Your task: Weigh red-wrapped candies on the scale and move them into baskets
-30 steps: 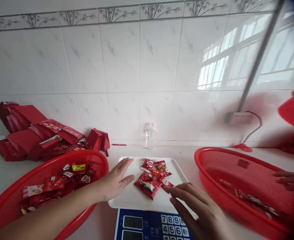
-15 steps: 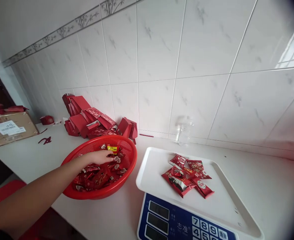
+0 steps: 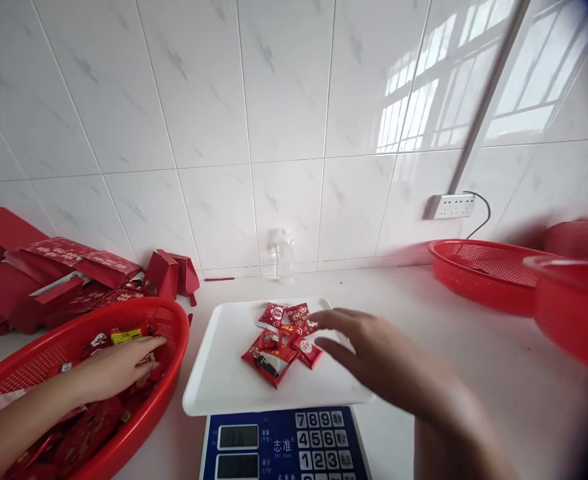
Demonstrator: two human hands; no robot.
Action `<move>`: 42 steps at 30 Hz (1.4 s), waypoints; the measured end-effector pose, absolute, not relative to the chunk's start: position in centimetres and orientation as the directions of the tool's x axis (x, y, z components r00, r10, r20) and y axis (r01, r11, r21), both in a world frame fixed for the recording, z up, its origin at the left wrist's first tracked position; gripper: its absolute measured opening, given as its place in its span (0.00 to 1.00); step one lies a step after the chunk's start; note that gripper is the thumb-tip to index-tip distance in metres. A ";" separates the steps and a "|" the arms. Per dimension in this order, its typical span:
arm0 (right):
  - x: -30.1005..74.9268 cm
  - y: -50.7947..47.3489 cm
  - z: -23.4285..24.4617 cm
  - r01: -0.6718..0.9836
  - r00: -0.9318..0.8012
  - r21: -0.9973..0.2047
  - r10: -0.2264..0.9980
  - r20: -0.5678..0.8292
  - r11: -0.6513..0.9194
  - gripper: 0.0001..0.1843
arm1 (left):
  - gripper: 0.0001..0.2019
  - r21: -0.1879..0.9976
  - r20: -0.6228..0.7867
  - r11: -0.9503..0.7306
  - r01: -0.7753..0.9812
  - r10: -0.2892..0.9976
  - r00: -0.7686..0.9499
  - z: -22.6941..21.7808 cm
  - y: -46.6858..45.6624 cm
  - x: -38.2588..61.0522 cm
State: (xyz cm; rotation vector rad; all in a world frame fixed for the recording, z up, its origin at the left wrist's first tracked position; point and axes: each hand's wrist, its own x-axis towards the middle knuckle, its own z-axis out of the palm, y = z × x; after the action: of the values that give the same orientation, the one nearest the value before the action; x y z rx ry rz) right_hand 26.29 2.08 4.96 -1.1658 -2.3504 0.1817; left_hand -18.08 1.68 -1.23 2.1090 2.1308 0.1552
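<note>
Our right hand [image 3: 374, 353] is hovering open, palm down and fingers spread, over the right edge of the white tray [image 3: 214, 380]. Its fingertips are reaching just beside the heap of packets [image 3: 279, 343] lying at the tray's middle; we cannot tell whether they are touching.

Our left hand [image 3: 117, 365] is lying flat with its fingers extended, gripping nothing that we can see, on the loose packets [image 3: 89, 427] filling the red basket [image 3: 177, 333] just left of the tray.

The tray is sitting on a blue-faced scale [image 3: 284, 443], whose keypad and two displays are showing directly in front of the tray.

- Behind the tray, a clear bottle [image 3: 284, 257] is standing upright against the tiled wall.
- Behind and left of the tray, beyond the basket, red boxes [image 3: 49, 273] are lying in a pile.
- Well to the right of the tray, a second basket [image 3: 479, 273] and a red basin [image 3: 574, 313] are resting on the white tabletop [image 3: 474, 367].
</note>
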 end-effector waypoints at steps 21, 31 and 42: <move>29.1 -4.2 7.6 0.578 0.195 -0.552 0.556 0.808 0.601 0.08 | 0.25 0.254 -0.134 -0.263 0.931 0.944 0.303 2.7 10.5 6.1; 32.8 -2.4 7.1 0.462 0.307 -0.398 0.278 0.910 0.793 0.05 | 0.13 0.419 -0.003 -0.227 0.879 0.968 0.252 3.3 12.5 7.4; 32.0 -3.7 7.4 0.436 0.333 -0.491 0.372 0.866 0.754 0.05 | 0.22 0.637 0.034 -0.425 0.643 0.849 0.527 6.2 11.0 15.0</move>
State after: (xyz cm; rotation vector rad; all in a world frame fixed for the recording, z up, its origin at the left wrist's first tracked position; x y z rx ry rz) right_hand 31.99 -3.70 7.43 -0.7685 -1.2668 -0.0479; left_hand 15.01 10.98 6.23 2.2029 1.2076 0.4769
